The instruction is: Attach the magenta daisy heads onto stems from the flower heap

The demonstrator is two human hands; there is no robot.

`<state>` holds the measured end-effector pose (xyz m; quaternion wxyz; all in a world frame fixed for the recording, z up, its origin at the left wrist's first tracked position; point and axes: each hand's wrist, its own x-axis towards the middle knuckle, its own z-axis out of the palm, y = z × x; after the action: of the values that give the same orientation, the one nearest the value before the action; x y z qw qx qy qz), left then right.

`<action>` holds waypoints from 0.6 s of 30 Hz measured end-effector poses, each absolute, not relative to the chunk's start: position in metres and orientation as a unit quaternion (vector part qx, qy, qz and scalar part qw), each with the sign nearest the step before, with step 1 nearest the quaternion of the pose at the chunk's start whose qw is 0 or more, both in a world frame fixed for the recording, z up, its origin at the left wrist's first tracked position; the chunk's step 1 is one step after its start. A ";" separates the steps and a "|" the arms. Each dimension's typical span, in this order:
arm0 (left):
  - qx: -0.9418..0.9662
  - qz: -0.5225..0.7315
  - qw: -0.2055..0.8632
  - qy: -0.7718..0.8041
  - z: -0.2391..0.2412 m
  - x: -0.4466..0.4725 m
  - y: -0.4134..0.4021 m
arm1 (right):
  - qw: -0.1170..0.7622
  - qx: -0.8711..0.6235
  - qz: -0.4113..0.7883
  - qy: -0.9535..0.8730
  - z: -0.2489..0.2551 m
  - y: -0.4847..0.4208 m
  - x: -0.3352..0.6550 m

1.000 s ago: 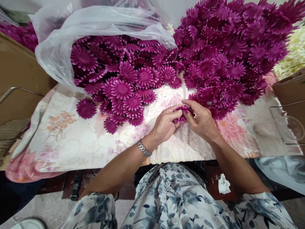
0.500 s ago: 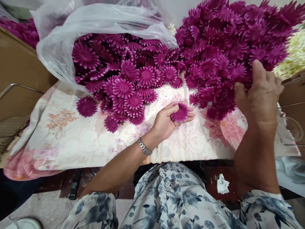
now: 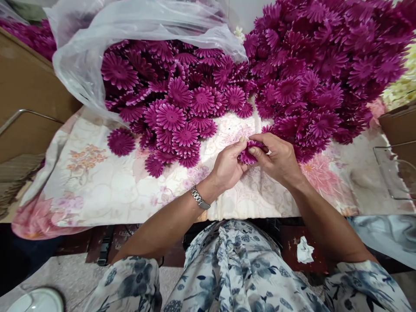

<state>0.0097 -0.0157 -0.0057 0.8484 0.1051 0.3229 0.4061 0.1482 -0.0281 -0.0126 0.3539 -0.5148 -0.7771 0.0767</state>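
Observation:
Over the front middle of the table, my left hand (image 3: 228, 165) is closed on a purple artificial flower head (image 3: 248, 157). My right hand (image 3: 276, 157) meets it from the right, its thumb and forefinger pinched on the same flower. The fingers cover much of the bloom, so I cannot tell whether it is one layer or more. Just behind my hands lies a heap of loose purple flower heads (image 3: 170, 116), spilling from a clear plastic bag (image 3: 76, 65). A taller pile of purple flowers (image 3: 328, 65) rises behind my right hand.
A floral cloth (image 3: 130, 203) covers the table. One loose flower head (image 3: 121, 141) lies apart at the left. Cardboard boxes (image 3: 29, 82) flank the left side, and another box (image 3: 401, 125) stands at the right by pale yellow flowers (image 3: 397, 89). Crumpled white tissue (image 3: 304, 250) lies below the table edge.
My right hand has come from the right-hand pile to the middle and now grips the flower together with my left hand. The left fingers have curled in around it.

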 end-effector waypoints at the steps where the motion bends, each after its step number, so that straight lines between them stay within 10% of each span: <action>1: 0.110 0.408 0.847 0.324 -0.006 0.010 -0.016 | 0.352 -0.515 0.065 -0.779 -0.013 -0.028 0.149; 18: 0.199 0.367 0.852 0.318 -0.009 0.006 -0.011 | 0.174 -0.760 -0.218 -0.588 0.050 -0.019 0.230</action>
<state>0.0064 -0.0107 -0.0093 0.8515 0.1993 0.3175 0.3666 0.2302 -0.0193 0.0503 0.1740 -0.7596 -0.5876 -0.2180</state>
